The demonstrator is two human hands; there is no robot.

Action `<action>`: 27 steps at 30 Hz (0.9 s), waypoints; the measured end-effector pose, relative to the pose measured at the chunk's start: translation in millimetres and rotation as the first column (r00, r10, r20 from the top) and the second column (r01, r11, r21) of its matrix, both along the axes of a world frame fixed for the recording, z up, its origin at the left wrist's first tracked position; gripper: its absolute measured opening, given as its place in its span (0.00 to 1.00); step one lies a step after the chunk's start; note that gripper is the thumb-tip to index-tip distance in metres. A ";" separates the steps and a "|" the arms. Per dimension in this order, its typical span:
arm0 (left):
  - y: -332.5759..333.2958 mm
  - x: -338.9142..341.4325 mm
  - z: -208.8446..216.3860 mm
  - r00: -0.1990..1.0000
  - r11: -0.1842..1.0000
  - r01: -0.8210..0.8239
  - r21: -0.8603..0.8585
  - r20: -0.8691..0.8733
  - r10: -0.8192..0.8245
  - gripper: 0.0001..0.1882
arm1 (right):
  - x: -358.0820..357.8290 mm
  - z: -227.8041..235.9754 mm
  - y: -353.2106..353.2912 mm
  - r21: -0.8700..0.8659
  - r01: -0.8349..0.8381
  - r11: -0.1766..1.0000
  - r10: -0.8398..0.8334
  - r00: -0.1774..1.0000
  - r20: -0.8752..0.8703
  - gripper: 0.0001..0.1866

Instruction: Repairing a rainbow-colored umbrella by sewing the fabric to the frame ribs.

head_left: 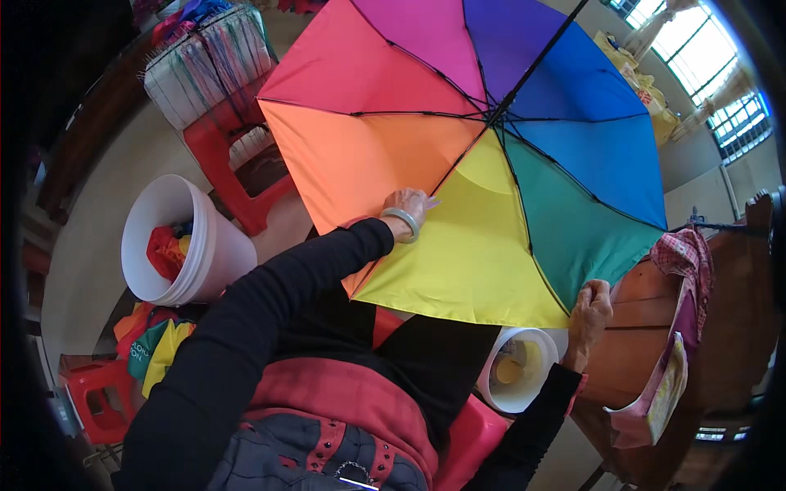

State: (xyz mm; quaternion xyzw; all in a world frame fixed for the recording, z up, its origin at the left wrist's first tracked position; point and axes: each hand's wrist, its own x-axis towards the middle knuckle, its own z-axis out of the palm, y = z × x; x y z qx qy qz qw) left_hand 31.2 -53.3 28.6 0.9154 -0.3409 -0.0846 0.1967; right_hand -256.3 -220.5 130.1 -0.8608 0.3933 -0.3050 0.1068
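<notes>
An opened rainbow umbrella (442, 237) spreads in front of me, its inside with black ribs and shaft facing me. My left hand (408, 204), with a pale bangle at the wrist, is over the rib between the orange and yellow panels. Its fingers are closed, and a small pale thing shows at their tips, too unclear to name. Down at the right, my right hand (591, 315) pinches the umbrella's rim near the seam of the yellow and green panels. The black shaft (540, 61) slants up to the right.
A white bucket (217, 254) with colourful cloth stands at the left, near a red stool (237, 180). Folded colourful fabric (155, 344) lies on another red stool (90, 401). A smaller white bucket (544, 352) is below the umbrella. Wooden furniture with hanging cloth (684, 262) stands at the right.
</notes>
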 end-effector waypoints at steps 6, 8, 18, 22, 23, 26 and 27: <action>9.2 -13.6 5.0 1.000 0.999 0.030 0.034 0.000 -0.030 0.13 | -11.8 4.4 13.5 -0.001 0.009 1.000 -0.009 1.000 0.000 0.04; 16.7 -16.9 2.0 0.999 0.999 0.021 -0.037 -0.046 -0.022 0.12 | -19.6 2.8 15.2 -0.010 0.017 1.000 -0.017 1.000 0.010 0.03; 42.9 -39.6 -33.4 0.967 0.993 -0.090 -0.075 -0.246 0.069 0.06 | -48.3 0.4 34.8 0.052 0.082 0.995 -0.080 0.996 -0.039 0.03; 48.0 -42.4 -46.2 0.902 0.983 -0.116 -0.146 -0.429 0.043 0.06 | -61.8 -13.5 34.6 0.066 0.055 0.996 -0.057 0.998 0.039 0.03; 50.2 -38.6 -41.4 0.868 0.975 -0.116 -0.189 -0.497 0.007 0.06 | -65.0 -14.5 34.1 0.072 0.057 0.996 -0.060 0.998 0.032 0.03; 56.4 -37.3 -32.4 0.791 0.950 -0.187 -0.250 -0.612 -0.006 0.07 | -69.8 -15.8 28.4 0.107 0.176 0.979 -0.176 0.984 -0.010 0.03; 57.2 -39.0 -30.1 0.757 0.930 -0.247 -0.274 -0.653 0.009 0.07 | -71.9 -16.7 26.0 0.114 0.174 0.978 -0.172 0.985 -0.025 0.03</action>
